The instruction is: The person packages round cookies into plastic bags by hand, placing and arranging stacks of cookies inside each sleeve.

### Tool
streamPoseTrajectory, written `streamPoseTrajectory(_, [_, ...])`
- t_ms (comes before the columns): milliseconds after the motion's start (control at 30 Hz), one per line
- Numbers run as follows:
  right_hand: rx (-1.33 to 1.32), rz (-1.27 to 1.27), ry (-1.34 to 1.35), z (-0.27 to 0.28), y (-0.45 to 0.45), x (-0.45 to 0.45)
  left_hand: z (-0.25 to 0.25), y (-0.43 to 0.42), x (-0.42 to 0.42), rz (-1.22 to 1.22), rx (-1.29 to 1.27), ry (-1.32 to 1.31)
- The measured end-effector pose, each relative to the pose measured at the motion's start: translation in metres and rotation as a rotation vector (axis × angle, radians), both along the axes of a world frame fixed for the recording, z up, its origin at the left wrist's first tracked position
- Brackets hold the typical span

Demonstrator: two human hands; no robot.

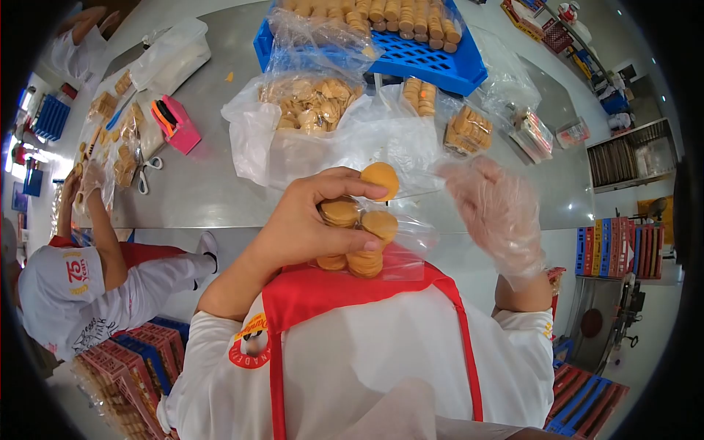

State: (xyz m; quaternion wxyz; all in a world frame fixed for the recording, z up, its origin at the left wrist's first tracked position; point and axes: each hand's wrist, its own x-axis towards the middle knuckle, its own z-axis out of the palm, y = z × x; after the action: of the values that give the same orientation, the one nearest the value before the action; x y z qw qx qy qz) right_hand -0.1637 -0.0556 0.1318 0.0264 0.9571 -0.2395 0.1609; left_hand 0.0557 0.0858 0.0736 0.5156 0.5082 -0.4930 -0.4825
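Against the red apron, my left hand (312, 220) is wrapped round a clear plastic bag of stacked round cookies (367, 257). A single orange-yellow round cookie (380, 180) stands at its fingertips, above the bag. To the right, my right hand (495, 209) wears a clear plastic glove; its fingers are bent and blurred, so what they hold, if anything, cannot be made out. White plastic sheeting (249, 143) lies on the table beyond my hands, with a heap of loose cookies (312, 106) on it. A packed bag of cookies (468, 130) lies at its right.
A blue crate (469, 62) with rows of cookies stands at the back of the metal table (198, 194). At left are a pink holder (183, 137), scissors (149, 174) and a co-worker (66, 286). Packets (532, 136) lie at right; stacked crates (139, 367) stand below left.
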Motion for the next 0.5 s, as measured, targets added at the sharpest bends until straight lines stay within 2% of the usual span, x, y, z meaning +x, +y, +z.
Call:
streamPoseTrajectory(67, [0.084,0.073,0.027,0.004,0.006,0.000,-0.001,0.000,-0.001,0.015,-0.011,0.010])
streamPoseTrajectory(167, [-0.171,-0.152,0.159,-0.014,-0.009,0.005,0.000,-0.001,-0.002,0.006,0.001,0.026])
streamPoseTrajectory(233, [0.030,0.011,-0.229,-0.034,-0.032,0.008,0.002,-0.002,-0.002,0.013,-0.002,0.023])
streamPoseTrajectory(300, [0.503,0.042,-0.466,-0.039,-0.034,0.010,0.002,-0.002,-0.002,0.046,-0.024,0.004])
streamPoseTrajectory(367, [1.256,-0.076,-0.525,-0.037,-0.008,0.023,-0.005,-0.002,-0.003,0.079,-0.059,0.015])
streamPoseTrajectory(467, [1.597,0.000,-0.616,-0.048,0.008,0.043,-0.008,-0.004,-0.003,0.081,-0.066,0.014])
streamPoseTrajectory(500, [1.589,-0.020,-0.621,-0.047,0.010,0.046,-0.008,-0.004,-0.003,0.074,-0.060,0.011])
